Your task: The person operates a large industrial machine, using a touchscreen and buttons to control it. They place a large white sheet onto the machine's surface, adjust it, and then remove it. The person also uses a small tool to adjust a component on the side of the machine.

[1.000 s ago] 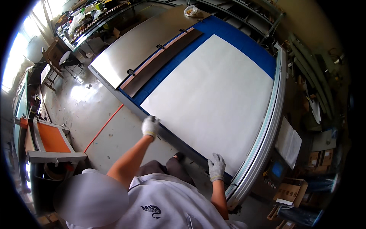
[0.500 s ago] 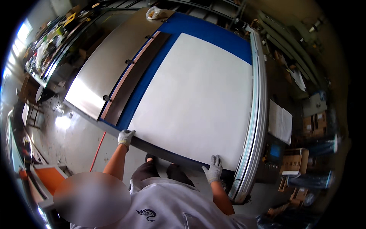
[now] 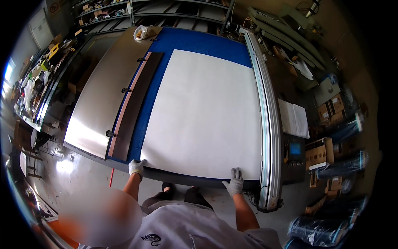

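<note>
Landmark for all entries: the large white sheet (image 3: 205, 114), lying flat on the blue bed (image 3: 195, 40) of a long counter (image 3: 265, 124).

1. Shelving and cluttered benches (image 3: 37, 79), far left of the sheet, carrying mixed small items too small to tell apart.
2. Concrete floor (image 3: 78, 174), left of and below the sheet's near left corner, with a bright patch of light on it.
3. Bare metal panel (image 3: 101, 95), left of the sheet, grey and reflective, running the length of the counter.
4. Dark strip (image 3: 132, 108), between the metal panel and the sheet, with a thin copper-coloured edge and black knobs along its left side.
5. Crumpled pale bag or cloth (image 3: 142, 32), beyond the sheet's far left corner, on the metal panel.
6. Left hand (image 3: 136, 167), in a white glove, at the sheet's near left corner. Grip: fingers curled down over the counter's front edge at the corner; whether they pinch the sheet cannot be told.
7. Right hand (image 3: 235, 181), in a grey-white glove, at the sheet's near edge, toward its right corner. Grip: open, fingers spread flat with tips touching the edge of the sheet.
8. Pale metal rail (image 3: 262, 103), just beside the sheet's right edge, running its full length.
9. Control panel with small screen (image 3: 294, 151), right of the rail.
10. Papers (image 3: 293, 118), right of the sheet, above the control panel.
11. Cardboard boxes (image 3: 319, 151), well right of the sheet, on the floor.
</note>
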A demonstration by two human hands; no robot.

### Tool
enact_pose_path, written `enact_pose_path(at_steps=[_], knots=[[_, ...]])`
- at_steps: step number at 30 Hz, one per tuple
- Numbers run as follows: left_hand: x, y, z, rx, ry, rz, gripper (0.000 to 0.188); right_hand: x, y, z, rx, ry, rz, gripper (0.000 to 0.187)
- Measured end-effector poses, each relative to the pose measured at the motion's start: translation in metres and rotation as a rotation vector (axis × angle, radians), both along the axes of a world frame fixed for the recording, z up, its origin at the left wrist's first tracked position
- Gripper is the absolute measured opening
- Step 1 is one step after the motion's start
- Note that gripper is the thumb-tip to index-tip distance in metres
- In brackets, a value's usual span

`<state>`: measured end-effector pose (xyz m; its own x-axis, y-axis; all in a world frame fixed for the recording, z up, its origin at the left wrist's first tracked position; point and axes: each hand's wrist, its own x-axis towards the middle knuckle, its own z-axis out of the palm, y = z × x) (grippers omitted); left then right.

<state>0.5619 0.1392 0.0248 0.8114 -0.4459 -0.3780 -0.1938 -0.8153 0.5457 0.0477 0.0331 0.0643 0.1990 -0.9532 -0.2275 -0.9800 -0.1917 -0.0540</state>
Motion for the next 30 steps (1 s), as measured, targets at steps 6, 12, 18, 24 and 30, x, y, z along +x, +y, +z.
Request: enact_pose_path(at_steps=[6, 12, 18, 24, 30], knots=[[-0.019, -0.019, 0.035, -0.737, 0.644, 0.455, 0.027, -0.007, -0.001, 0.002, 0.04, -0.045, -0.028, 0.097], [-0.045, -0.054, 0.158, -0.706, 0.549, -0.111, 0.023, 0.004, -0.001, 0.019, -0.001, -0.058, -0.013, 0.099], [-0.084, -0.058, 0.314, -0.766, 0.176, -0.574, 0.014, 0.022, 0.002, -0.02, -0.204, -0.021, -0.06, 0.073], [-0.03, -0.005, 0.317, -0.875, 0.142, -0.348, 0.019, 0.079, -0.014, -0.018, -0.344, -0.225, 0.036, 0.057], [0.044, 0.014, 0.346, -1.166, 0.189, -0.149, 0.027, 0.065, -0.016, 0.038, -0.511, -0.36, 0.089, 0.034]])
